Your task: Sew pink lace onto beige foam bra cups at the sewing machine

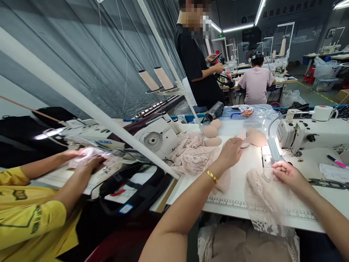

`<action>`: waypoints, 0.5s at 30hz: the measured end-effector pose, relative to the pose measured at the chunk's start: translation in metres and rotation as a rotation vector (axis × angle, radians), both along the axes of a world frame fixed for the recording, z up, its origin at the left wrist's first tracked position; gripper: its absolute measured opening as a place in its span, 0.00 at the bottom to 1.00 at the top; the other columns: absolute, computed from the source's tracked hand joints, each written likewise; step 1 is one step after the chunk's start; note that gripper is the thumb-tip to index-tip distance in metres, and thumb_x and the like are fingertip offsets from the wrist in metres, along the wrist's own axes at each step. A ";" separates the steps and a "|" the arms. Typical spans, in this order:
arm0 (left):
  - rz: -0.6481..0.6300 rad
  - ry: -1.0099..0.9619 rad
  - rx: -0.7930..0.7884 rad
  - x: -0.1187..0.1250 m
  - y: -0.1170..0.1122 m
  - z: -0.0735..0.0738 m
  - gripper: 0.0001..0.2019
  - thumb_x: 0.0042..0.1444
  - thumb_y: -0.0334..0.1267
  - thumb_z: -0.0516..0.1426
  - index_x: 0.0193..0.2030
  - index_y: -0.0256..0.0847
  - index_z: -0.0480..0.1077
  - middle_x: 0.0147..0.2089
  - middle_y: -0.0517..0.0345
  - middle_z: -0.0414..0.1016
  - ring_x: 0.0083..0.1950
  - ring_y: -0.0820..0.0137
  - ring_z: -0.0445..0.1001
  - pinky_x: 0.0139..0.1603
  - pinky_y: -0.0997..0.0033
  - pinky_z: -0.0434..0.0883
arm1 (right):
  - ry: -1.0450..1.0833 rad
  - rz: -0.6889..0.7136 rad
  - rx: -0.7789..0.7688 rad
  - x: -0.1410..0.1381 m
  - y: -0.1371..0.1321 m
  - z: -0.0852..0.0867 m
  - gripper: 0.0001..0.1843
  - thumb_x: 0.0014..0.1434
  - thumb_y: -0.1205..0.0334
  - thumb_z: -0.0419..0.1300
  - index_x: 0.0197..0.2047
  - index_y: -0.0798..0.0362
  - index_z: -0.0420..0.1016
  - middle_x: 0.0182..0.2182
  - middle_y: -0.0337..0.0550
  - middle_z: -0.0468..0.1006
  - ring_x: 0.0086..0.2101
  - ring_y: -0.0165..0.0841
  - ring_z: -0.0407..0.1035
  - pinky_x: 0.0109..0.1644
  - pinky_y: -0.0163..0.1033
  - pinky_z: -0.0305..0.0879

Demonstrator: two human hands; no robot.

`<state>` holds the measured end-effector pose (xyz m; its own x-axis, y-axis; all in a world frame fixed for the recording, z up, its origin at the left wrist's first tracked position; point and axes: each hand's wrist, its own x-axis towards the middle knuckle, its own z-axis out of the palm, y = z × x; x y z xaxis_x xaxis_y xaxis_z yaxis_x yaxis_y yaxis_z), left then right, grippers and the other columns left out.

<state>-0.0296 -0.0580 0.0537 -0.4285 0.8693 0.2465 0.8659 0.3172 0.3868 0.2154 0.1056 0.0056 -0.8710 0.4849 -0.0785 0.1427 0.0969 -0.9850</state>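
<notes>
My left hand (231,152) reaches forward over the white sewing table (237,203), its fingers curled round something small next to a beige foam cup (256,138). A gold bracelet sits on that wrist. My right hand (286,174) rests on the table in a loose fist, pinching the edge of a pale lace piece (259,196) that hangs over the table's front edge. More foam cups (211,131) lie further back. A heap of pink lace fabric (193,154) lies to the left of my left hand.
A white sewing machine (308,133) stands at the right, with scissors (327,183) and a pink pen (336,162) beside it. A co-worker in a yellow shirt (29,214) handles fabric at another machine (155,138) on the left. A person in black stands behind; another sits farther back.
</notes>
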 end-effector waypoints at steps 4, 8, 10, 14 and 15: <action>-0.023 0.105 -0.086 -0.041 0.017 -0.014 0.15 0.65 0.26 0.54 0.47 0.41 0.81 0.60 0.46 0.81 0.63 0.55 0.77 0.70 0.47 0.71 | 0.003 -0.005 -0.028 -0.002 0.005 -0.009 0.28 0.57 0.32 0.68 0.46 0.47 0.79 0.31 0.40 0.78 0.33 0.38 0.72 0.40 0.46 0.71; -0.073 0.137 -0.145 -0.061 0.019 -0.023 0.14 0.66 0.28 0.53 0.40 0.41 0.81 0.46 0.50 0.85 0.52 0.58 0.82 0.60 0.55 0.78 | 0.001 0.004 -0.057 -0.001 0.004 -0.007 0.27 0.56 0.34 0.69 0.45 0.48 0.79 0.32 0.40 0.78 0.33 0.38 0.73 0.41 0.46 0.71; -0.111 0.149 -0.137 -0.065 0.018 -0.024 0.15 0.66 0.28 0.52 0.45 0.42 0.82 0.51 0.50 0.85 0.56 0.59 0.81 0.63 0.56 0.77 | -0.004 0.006 -0.062 -0.002 0.003 -0.006 0.27 0.56 0.34 0.69 0.45 0.48 0.79 0.32 0.40 0.78 0.34 0.38 0.73 0.41 0.46 0.71; -0.222 0.159 -0.136 -0.065 0.020 -0.027 0.23 0.59 0.22 0.54 0.55 0.44 0.80 0.64 0.54 0.80 0.68 0.62 0.75 0.73 0.56 0.70 | -0.013 0.015 -0.050 -0.002 0.002 -0.004 0.27 0.56 0.34 0.69 0.45 0.48 0.79 0.32 0.40 0.77 0.34 0.38 0.73 0.41 0.46 0.71; -0.234 0.159 -0.141 -0.064 0.021 -0.028 0.23 0.58 0.22 0.55 0.55 0.45 0.80 0.62 0.54 0.81 0.67 0.62 0.76 0.73 0.57 0.71 | -0.015 0.017 -0.041 -0.002 0.002 -0.004 0.27 0.56 0.33 0.68 0.45 0.48 0.79 0.32 0.40 0.77 0.33 0.38 0.73 0.41 0.45 0.71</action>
